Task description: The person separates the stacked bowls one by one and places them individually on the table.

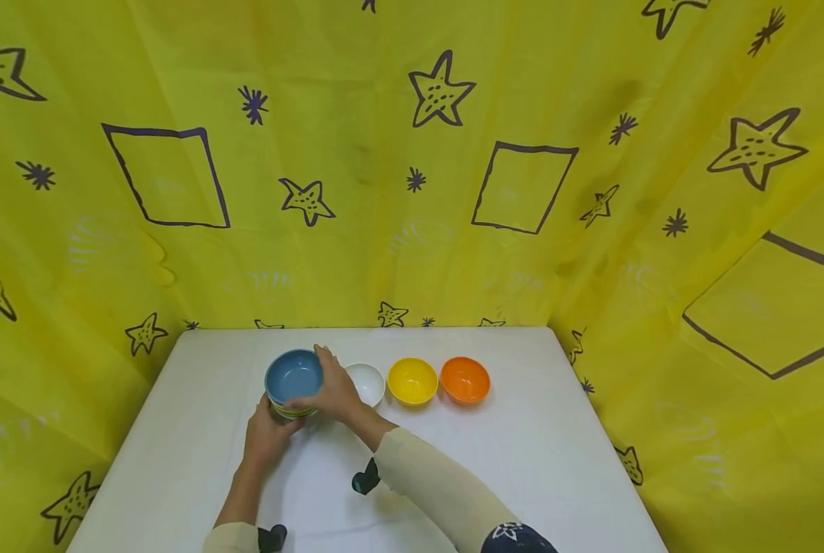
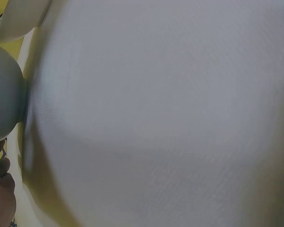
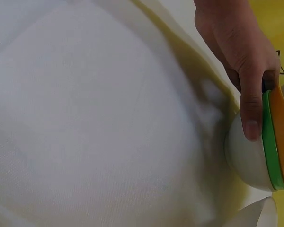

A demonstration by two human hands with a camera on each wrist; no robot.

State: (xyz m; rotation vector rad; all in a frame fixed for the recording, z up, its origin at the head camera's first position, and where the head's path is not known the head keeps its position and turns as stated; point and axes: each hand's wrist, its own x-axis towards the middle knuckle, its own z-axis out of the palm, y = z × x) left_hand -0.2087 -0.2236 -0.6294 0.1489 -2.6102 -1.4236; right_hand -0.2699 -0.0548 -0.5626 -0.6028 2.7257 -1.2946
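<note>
A blue bowl tops a stack of bowls on the white table. My right hand grips the blue bowl's right side, thumb near the front and fingers towards the far rim. Lower down, my left hand holds the stack from the left. In the right wrist view its thumb lies on the pale outside of the bottom bowl, below green and orange bands. Whether the blue bowl touches the stack under it is hidden. Beside the stack stands a white bowl, partly behind my right hand.
A yellow bowl and an orange bowl continue the row to the right of the white one. The white table meets yellow patterned curtains at the back and sides.
</note>
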